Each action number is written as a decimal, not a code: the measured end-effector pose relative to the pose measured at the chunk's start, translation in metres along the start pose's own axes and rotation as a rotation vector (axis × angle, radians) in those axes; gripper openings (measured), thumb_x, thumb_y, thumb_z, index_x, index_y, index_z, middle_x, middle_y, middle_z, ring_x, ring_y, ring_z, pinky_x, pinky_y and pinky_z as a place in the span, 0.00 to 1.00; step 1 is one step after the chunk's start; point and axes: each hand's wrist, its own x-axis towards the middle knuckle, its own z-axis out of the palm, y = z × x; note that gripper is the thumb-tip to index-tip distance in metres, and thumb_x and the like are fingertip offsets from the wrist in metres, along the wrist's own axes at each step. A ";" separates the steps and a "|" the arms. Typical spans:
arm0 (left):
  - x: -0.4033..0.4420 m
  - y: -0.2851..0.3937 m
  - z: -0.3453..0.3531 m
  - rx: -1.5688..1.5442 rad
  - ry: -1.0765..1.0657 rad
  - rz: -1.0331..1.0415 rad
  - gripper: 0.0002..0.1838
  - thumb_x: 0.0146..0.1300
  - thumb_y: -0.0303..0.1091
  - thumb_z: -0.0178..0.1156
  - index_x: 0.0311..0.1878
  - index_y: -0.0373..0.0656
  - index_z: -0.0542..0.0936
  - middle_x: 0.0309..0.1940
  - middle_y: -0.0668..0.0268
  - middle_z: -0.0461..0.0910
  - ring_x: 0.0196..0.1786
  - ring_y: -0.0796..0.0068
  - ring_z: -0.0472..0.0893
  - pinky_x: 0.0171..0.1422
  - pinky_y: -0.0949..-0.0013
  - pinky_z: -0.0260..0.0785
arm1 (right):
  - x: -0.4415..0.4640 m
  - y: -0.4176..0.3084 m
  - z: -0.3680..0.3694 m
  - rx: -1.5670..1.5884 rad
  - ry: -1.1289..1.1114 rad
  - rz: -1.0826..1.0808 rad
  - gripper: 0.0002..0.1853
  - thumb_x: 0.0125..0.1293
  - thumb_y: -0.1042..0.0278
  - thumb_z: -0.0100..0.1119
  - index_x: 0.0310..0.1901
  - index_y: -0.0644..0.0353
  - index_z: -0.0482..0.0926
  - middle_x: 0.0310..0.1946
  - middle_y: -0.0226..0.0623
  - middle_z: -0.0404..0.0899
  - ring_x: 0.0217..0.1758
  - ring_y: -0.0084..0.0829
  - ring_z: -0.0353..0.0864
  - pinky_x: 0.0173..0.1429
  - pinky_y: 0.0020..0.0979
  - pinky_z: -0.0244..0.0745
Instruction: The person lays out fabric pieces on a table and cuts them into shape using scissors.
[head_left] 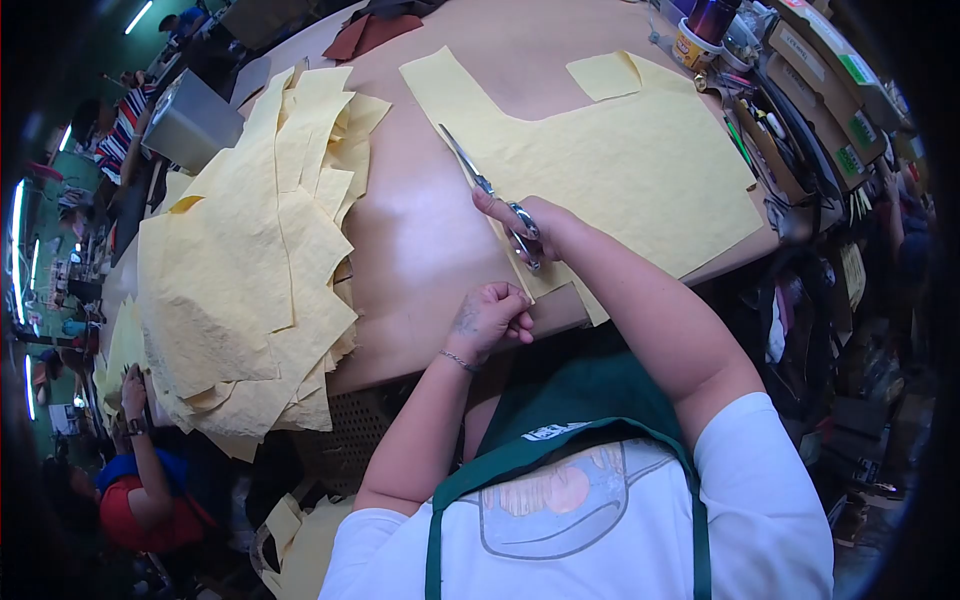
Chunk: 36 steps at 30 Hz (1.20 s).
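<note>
My right hand [535, 232] has its fingers through the handles of a pair of metal scissors [478, 178]. The scissor blades point away from me along the left edge of a large pale-yellow sheet [640, 170]. Closer to the table's front edge, my left hand [490, 320] is closed, its fingertips pinching the end of a narrow yellow strip [521, 277] beside the sheet. Whether the strip is still joined to the sheet, I cannot tell. A corner of the sheet is folded over at the far side.
A tall pile of cut yellow pieces [240, 270] covers the table's left side. Dark red-brown pieces [372, 36] lie at the back. A yellow tub [693, 46] and boxes [815, 80] line the right edge. Other people work at the left, one in red [140, 500].
</note>
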 end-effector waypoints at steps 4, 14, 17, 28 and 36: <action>0.001 -0.001 -0.001 0.007 -0.008 0.008 0.06 0.56 0.31 0.51 0.28 0.40 0.73 0.18 0.67 0.74 0.17 0.78 0.75 0.22 0.82 0.65 | -0.003 -0.002 0.001 -0.055 0.035 -0.005 0.37 0.34 0.18 0.47 0.11 0.53 0.61 0.07 0.28 0.60 0.08 0.22 0.63 0.12 0.24 0.58; 0.000 -0.001 -0.001 0.000 -0.008 0.007 0.07 0.57 0.32 0.51 0.27 0.40 0.73 0.18 0.67 0.74 0.17 0.79 0.75 0.22 0.82 0.65 | 0.005 0.004 0.000 -0.139 0.089 0.024 0.36 0.36 0.21 0.49 0.09 0.52 0.60 0.05 0.28 0.59 0.07 0.22 0.64 0.12 0.24 0.59; 0.002 -0.002 -0.001 -0.015 -0.011 0.002 0.07 0.57 0.32 0.51 0.27 0.40 0.73 0.18 0.67 0.74 0.17 0.79 0.75 0.22 0.82 0.65 | -0.002 -0.001 0.001 -0.136 0.102 0.022 0.36 0.37 0.21 0.51 0.09 0.52 0.60 0.05 0.28 0.59 0.08 0.22 0.64 0.12 0.24 0.59; 0.001 -0.001 -0.002 -0.023 -0.012 0.008 0.07 0.57 0.32 0.51 0.26 0.40 0.72 0.17 0.67 0.74 0.16 0.78 0.75 0.21 0.82 0.65 | -0.001 -0.004 -0.001 -0.257 0.096 0.044 0.37 0.37 0.21 0.50 0.11 0.55 0.64 0.06 0.28 0.60 0.08 0.22 0.64 0.13 0.24 0.58; 0.000 0.000 -0.001 -0.023 -0.011 -0.003 0.06 0.57 0.31 0.51 0.27 0.41 0.72 0.18 0.67 0.74 0.17 0.78 0.75 0.21 0.82 0.64 | 0.018 -0.022 -0.002 0.015 -0.029 0.019 0.36 0.29 0.20 0.54 0.13 0.51 0.60 0.09 0.29 0.60 0.11 0.23 0.62 0.17 0.25 0.61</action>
